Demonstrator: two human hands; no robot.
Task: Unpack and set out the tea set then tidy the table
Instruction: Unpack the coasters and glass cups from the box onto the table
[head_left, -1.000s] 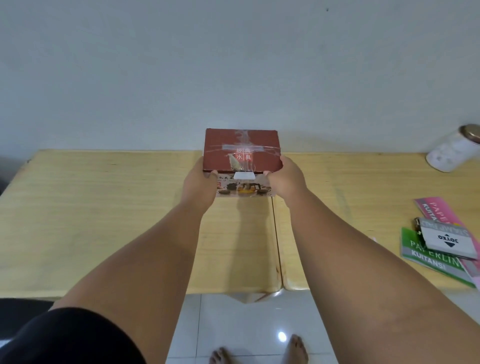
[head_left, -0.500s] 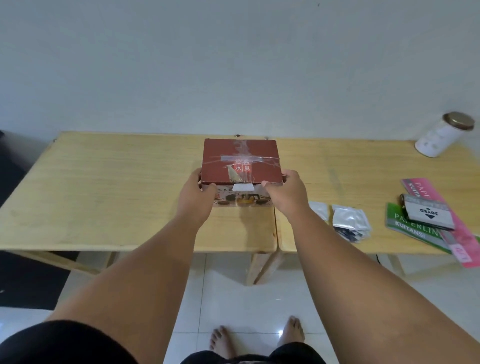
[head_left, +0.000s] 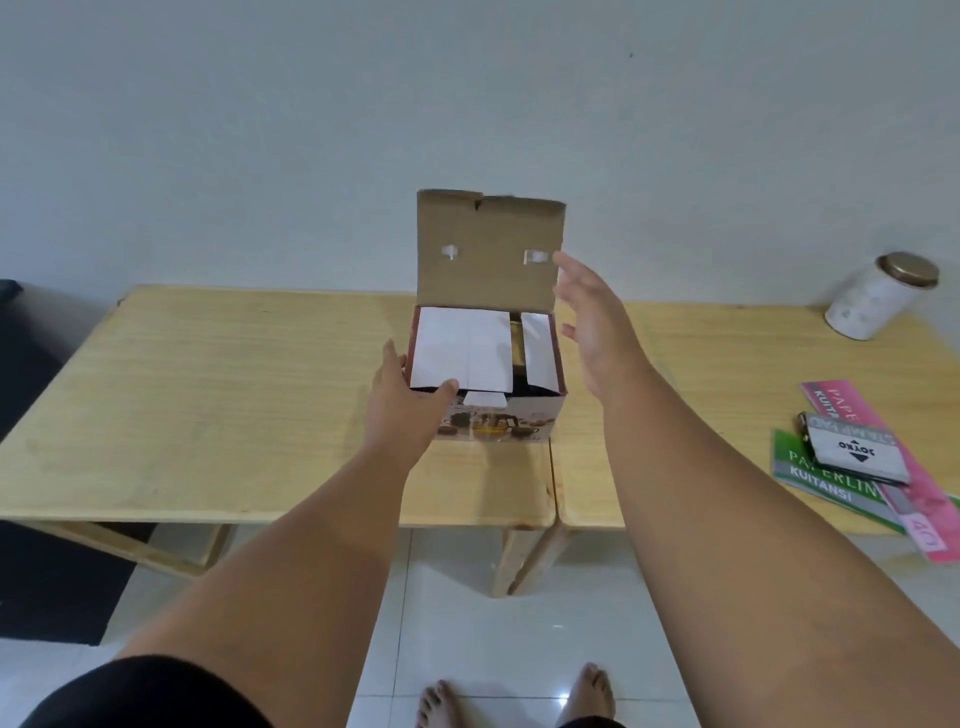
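Observation:
The tea set box stands on the wooden table near its middle seam. Its brown cardboard lid is raised upright at the back. White inner flaps cover most of the opening, with a dark gap between them. My left hand grips the box's front left corner, thumb on the front rim. My right hand hovers just right of the box and lid, fingers spread, holding nothing. The contents are hidden.
A white jar with a gold lid lies tilted at the back right. Green and pink receipt books and a small white box sit at the right edge. A second table abuts on the right. Tiled floor and bare feet below.
The box's lid, shut before, now stands open. My right hand has left the box and hangs beside it. My left hand stays on the front left corner.

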